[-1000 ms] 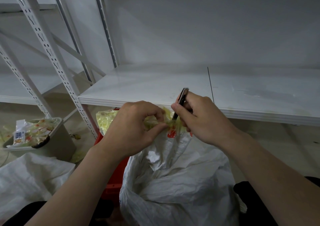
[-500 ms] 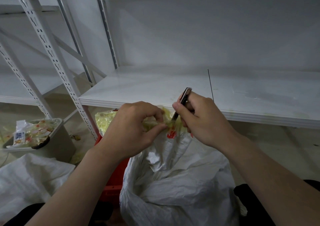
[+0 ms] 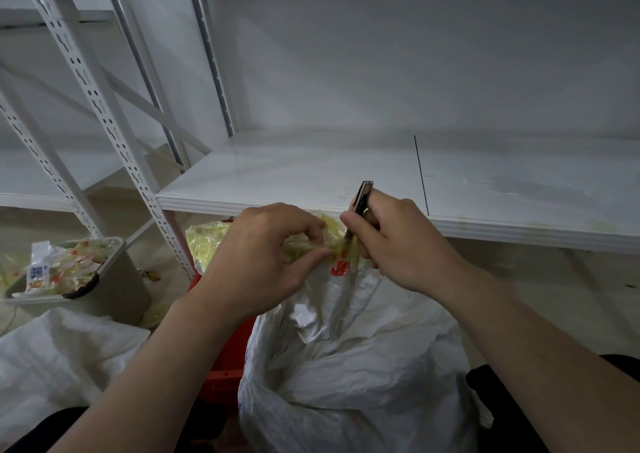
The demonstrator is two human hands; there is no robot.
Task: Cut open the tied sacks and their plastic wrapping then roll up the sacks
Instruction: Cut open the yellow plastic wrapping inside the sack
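A white woven sack (image 3: 349, 376) stands in front of me, its neck bunched and wrapped in yellowish plastic tape (image 3: 337, 241) with red print. My left hand (image 3: 263, 258) pinches that plastic wrapping at the neck. My right hand (image 3: 391, 241) grips a slim metal utility knife (image 3: 362, 198), its blade end pressed down into the plastic beside my left thumb. The blade tip is hidden by the wrapping and my fingers.
A white metal shelf (image 3: 311, 175) runs just behind my hands, with perforated uprights (image 3: 114, 133) at left. A grey bin (image 3: 104, 286) of plastic scraps sits at left, another white sack (image 3: 59, 359) lies at lower left, and a red crate (image 3: 221, 373) stands behind the sack.
Both hands stay at the sack's neck; the knife has shifted only slightly against the plastic. The wrapping looks unchanged.
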